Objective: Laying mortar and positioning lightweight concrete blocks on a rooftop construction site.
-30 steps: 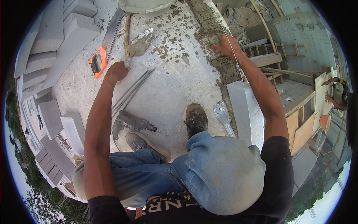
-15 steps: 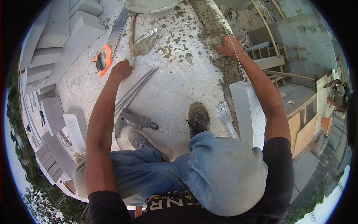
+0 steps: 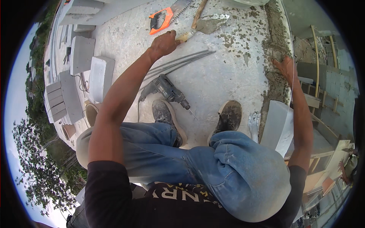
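My left hand (image 3: 164, 45) is closed around the end of the pale handle of a trowel (image 3: 209, 25), whose mortar-smeared blade lies on the slab. A wooden stick or tool handle (image 3: 200, 14) touches the blade. My right hand (image 3: 286, 69) reaches down to a strip of wet mortar (image 3: 275, 81) along the slab's right edge, its fingers apart and touching the mortar. A taut string (image 3: 292, 41) runs along that edge, past this hand. Left of the trowel lies a handsaw (image 3: 161, 21) with an orange handle.
Thin metal rods (image 3: 182, 62) and a power drill (image 3: 169, 90) lie before my feet. A pale block (image 3: 276, 125) stands on the right edge beside a metal strip (image 3: 254, 126). More blocks (image 3: 81, 55) stand at left. Beyond the right edge are timbers, a lower level and another person (image 3: 348, 165).
My view has swung, so the slab and tools appear farther right, the tools also higher. The left hand stays at the trowel handle, which shows more now. The right hand stays at the mortar.
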Tool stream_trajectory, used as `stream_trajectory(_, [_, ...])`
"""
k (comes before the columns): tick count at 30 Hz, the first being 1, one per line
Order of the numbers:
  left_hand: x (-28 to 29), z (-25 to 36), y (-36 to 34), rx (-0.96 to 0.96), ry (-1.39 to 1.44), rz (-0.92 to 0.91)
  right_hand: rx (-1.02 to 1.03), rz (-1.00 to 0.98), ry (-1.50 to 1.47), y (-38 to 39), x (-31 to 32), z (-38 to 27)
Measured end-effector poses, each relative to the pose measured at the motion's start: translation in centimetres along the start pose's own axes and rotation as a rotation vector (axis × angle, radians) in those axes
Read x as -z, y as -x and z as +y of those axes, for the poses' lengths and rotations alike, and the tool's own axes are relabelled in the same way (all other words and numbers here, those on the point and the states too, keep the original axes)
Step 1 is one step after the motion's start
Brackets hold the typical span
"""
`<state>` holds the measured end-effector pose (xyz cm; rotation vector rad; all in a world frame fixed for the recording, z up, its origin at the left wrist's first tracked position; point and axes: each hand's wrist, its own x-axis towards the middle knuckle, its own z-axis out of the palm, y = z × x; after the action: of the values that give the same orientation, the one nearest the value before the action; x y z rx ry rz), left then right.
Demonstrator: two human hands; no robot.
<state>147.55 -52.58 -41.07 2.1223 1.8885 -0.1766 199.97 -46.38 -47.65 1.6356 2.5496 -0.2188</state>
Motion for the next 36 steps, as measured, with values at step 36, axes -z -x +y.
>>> stream_trajectory(36, [12.2, 9.3, 13.7, 0.277, 0.393, -0.657, -0.22, -0.1, -0.167, 0.5, 3.0, -1.2])
